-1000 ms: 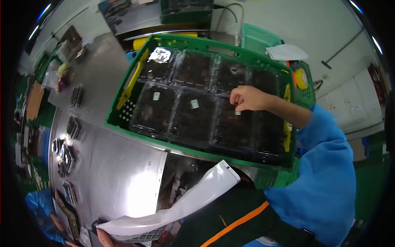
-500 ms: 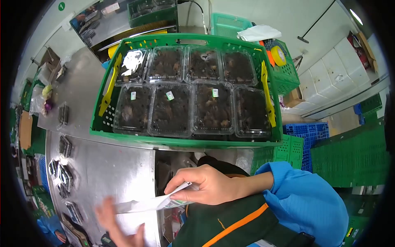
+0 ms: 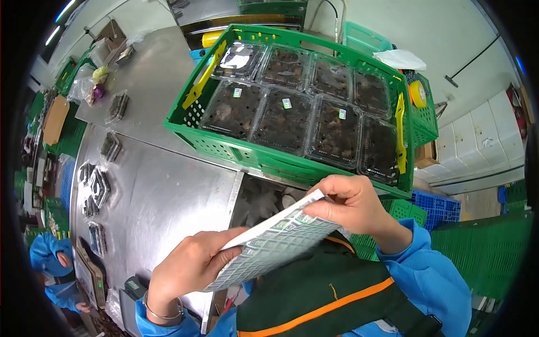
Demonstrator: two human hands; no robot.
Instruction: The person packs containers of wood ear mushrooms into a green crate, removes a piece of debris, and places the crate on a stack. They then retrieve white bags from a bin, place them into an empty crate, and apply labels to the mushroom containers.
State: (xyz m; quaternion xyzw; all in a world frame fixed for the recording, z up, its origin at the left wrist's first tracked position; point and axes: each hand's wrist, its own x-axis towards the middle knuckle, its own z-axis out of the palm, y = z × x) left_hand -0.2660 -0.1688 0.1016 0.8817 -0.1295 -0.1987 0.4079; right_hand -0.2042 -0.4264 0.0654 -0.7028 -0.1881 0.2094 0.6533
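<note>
A sheet of small green-and-white labels [image 3: 275, 244] is stretched at a slant between my two hands, its printed grid facing me. My left hand [image 3: 193, 264] pinches its lower left edge, thumb on the near side. At the upper right corner, my right hand [image 3: 353, 205] grips it between thumb and fingers. Just beyond stands a green crate [image 3: 241, 151] holding two rows of clear plastic boxes [image 3: 281, 118] with dark brown contents I cannot identify. Three boxes in the near row carry a small label [image 3: 287, 103] on the lid; the rightmost near box shows none.
A steel table [image 3: 163, 191] extends to the left, with several packed trays [image 3: 100, 185] along its far side. Another person's blue sleeve [image 3: 50, 253] shows at the lower left. A smaller green crate with yellow tape [image 3: 417, 94] stands behind, and stacked green crates [image 3: 477, 247] at right.
The view has turned, shifting the crate right. My left hand, open and blurred before, now grips the label sheet. The sheet has turned from nearly edge-on to showing its printed grid.
</note>
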